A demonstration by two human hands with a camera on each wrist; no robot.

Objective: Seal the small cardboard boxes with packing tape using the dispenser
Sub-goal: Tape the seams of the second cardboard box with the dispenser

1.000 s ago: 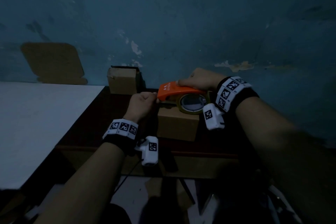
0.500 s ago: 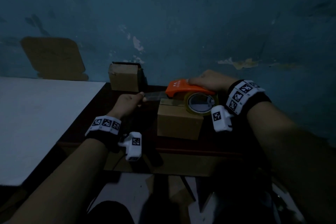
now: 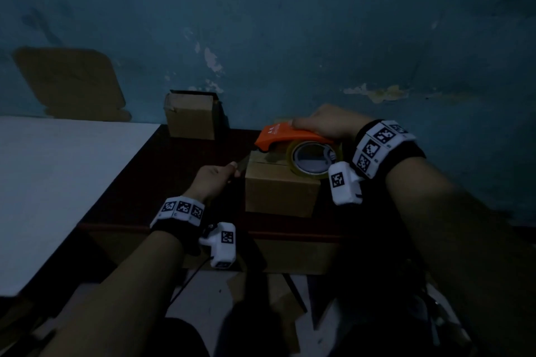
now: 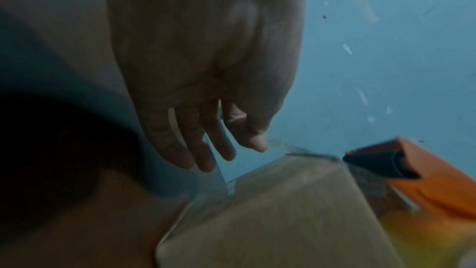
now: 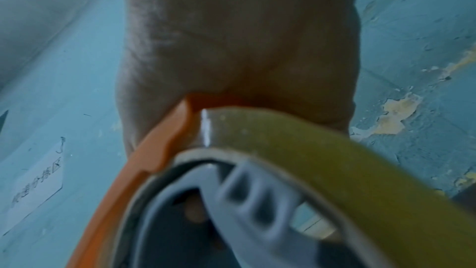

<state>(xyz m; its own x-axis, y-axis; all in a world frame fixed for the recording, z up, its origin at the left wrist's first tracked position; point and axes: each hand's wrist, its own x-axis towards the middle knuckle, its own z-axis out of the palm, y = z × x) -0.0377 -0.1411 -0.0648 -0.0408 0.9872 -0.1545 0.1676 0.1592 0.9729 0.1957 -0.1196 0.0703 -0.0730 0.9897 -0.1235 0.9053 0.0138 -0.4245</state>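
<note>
A small cardboard box [image 3: 281, 191] stands on the dark table [image 3: 174, 182]. My right hand [image 3: 327, 124] grips the orange tape dispenser [image 3: 290, 136] from above, with its yellowish tape roll [image 3: 313, 158] resting on the box top. In the right wrist view, my palm [image 5: 231, 48] wraps the dispenser [image 5: 159, 150] over the roll [image 5: 335, 150]. My left hand [image 3: 214, 180] is beside the box's left face and pinches the end of the clear tape [image 3: 243, 162]. In the left wrist view, the tape strip [image 4: 219, 172] runs from my left hand's fingers [image 4: 221, 146] to the edge of the box [image 4: 283, 211], near the dispenser nose [image 4: 373, 164].
A second small box [image 3: 191, 116], its top open, stands at the back against the blue wall. A white tabletop [image 3: 58, 182] adjoins the dark table on the left. A flat cardboard piece [image 3: 69, 81] leans on the wall. Cardboard scraps lie on the floor below.
My left hand drew the tape end out to the left, then down beside the box's left face. The dispenser slid right along the box top.
</note>
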